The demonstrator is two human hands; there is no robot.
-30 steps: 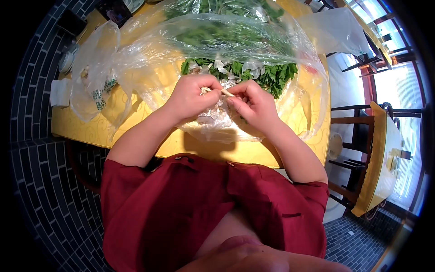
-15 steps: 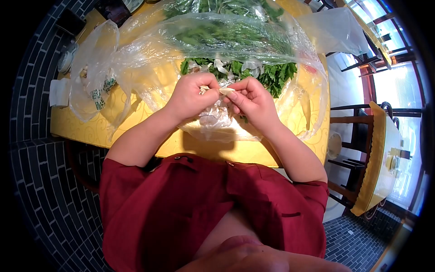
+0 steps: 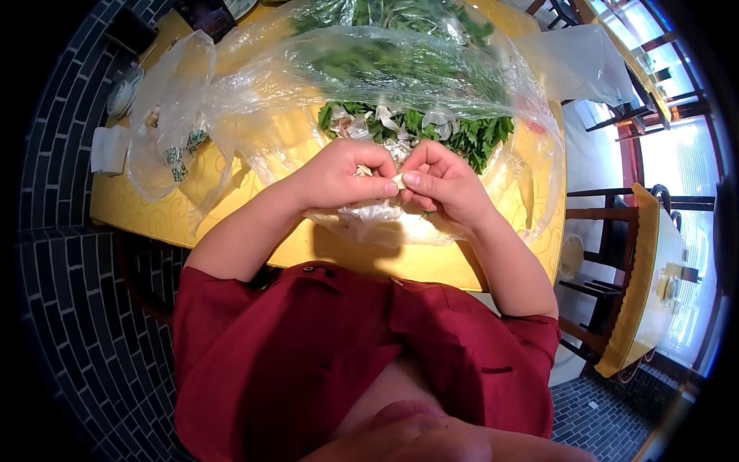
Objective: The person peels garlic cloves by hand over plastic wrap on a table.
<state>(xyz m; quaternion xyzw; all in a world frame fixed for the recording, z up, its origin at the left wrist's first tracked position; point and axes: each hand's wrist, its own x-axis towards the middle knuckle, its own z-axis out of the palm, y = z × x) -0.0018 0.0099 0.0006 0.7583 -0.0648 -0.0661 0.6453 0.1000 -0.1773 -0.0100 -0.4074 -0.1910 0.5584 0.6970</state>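
Note:
Between my two hands is a pale garlic clove (image 3: 398, 180), pinched by the fingertips of both. My left hand (image 3: 346, 173) has its fingers curled, with another pale bit showing in its palm. My right hand (image 3: 444, 185) grips the clove's other side with thumb and forefinger. Below and just behind the hands, papery garlic skins (image 3: 369, 213) lie on clear plastic. Leafy green herbs (image 3: 481, 137) are heaped beyond, partly under a clear plastic bag (image 3: 300, 65), with more skins scattered at their near edge.
The table has a yellow patterned cloth (image 3: 289, 250). To the left are a thin plastic bag with green print (image 3: 185, 150), a white tissue pack (image 3: 109, 150) and stacked dishes (image 3: 123, 94). Another table (image 3: 654, 277) and chairs stand to the right.
My hands have come closer together, and the left thumb now presses on the clove beside the right thumb. The whole view has shifted slightly.

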